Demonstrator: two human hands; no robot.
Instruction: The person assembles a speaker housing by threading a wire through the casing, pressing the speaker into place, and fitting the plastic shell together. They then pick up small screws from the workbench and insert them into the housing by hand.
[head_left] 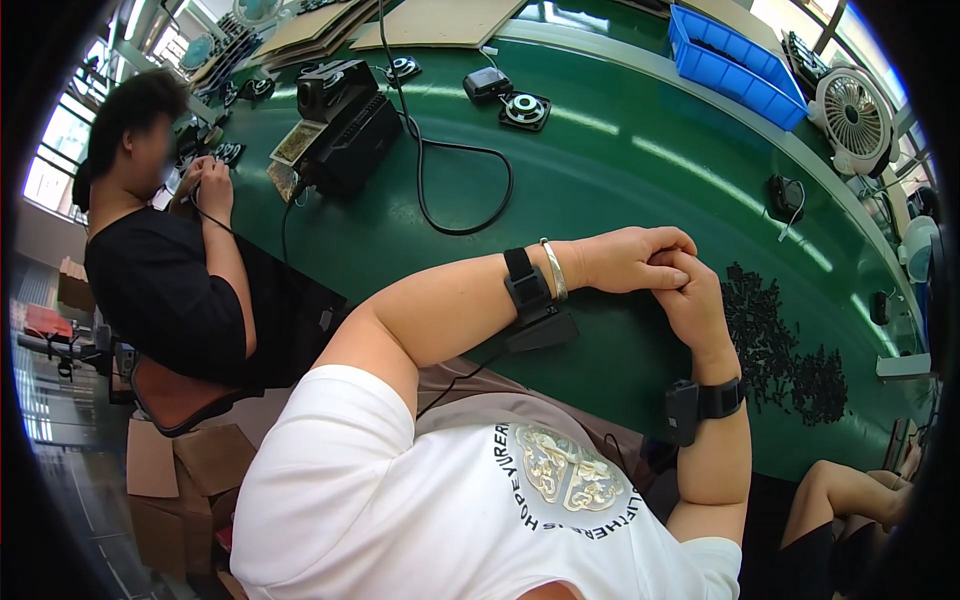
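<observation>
My left hand [632,260], with a silver bangle on its wrist, meets my right hand [695,310] above the green table. Both hands are closed, their fingertips and thumbs pressed together. Whatever lies between the fingers, if anything, is hidden or too small to name. A heap of small black parts [757,325] spreads beside my right hand, and a denser cluster of the same parts [820,385] lies to its right. Each forearm wears a black strap with a small box [527,285].
A black machine [345,140] stands left, near a looped cable [510,190]. Speakers [525,108] lie beyond. A blue bin [735,65] and white fan [853,120] stand far right. A co-worker [170,270] sits left; another person's arm [840,495] shows lower right.
</observation>
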